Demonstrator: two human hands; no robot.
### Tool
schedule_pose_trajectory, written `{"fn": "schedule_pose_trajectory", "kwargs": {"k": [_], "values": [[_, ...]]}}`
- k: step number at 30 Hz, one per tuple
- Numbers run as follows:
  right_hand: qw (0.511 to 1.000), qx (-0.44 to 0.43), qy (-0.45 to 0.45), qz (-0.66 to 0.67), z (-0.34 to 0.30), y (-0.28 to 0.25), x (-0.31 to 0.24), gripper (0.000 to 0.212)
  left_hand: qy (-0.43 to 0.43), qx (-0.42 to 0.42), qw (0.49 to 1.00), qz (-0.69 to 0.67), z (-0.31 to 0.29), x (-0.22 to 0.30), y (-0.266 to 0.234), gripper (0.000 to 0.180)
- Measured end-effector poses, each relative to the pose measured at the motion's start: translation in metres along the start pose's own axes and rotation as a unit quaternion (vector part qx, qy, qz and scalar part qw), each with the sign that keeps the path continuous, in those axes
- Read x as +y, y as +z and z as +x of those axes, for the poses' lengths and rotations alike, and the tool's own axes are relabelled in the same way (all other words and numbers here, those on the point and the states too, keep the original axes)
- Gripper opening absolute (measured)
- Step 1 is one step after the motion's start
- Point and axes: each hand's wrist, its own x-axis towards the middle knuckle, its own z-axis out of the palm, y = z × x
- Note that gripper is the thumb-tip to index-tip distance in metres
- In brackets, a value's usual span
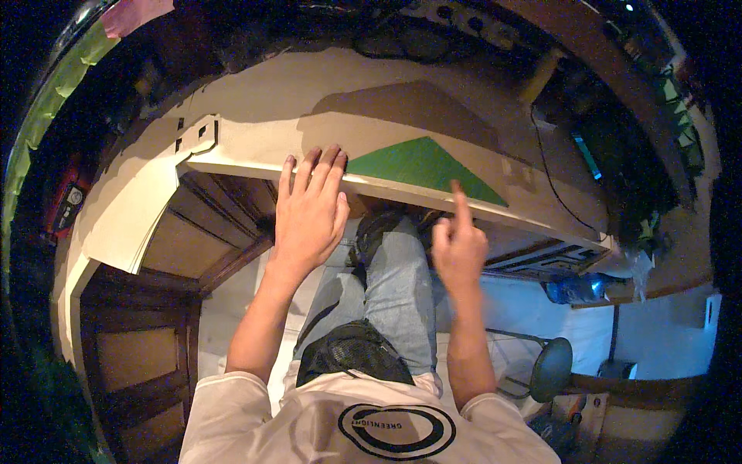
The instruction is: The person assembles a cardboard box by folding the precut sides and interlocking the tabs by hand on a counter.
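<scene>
I stand at a pale work table with a large flat brown cardboard sheet lying on it. A green triangular piece lies on the cardboard near the table's front edge. My left hand lies flat with fingers spread, its fingertips pressing the front edge just left of the green piece. My right hand is curled with only the index finger out, its tip at the green piece's near edge. Neither hand holds anything.
A notched cardboard cutout lies at the table's left end. Dark wooden cabinet panels sit under the table. A black cable runs across the right side. A plastic water bottle and a round stool are at right.
</scene>
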Motion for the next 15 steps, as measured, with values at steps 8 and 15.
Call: {"fn": "schedule_pose_trajectory", "kwargs": {"k": [8, 15], "values": [[0.96, -0.071, -0.081, 0.257, -0.012, 0.019, -0.044, 0.075, -0.099, -0.011, 0.994, 0.038, -0.012, 0.026, -0.024, 0.057], [0.944, -0.013, -0.021, 0.33, -0.047, 0.0, -0.016, 0.065, 0.12, -0.026, 0.974, -0.191, -0.011, 0.011, -0.051, 0.068]]}}
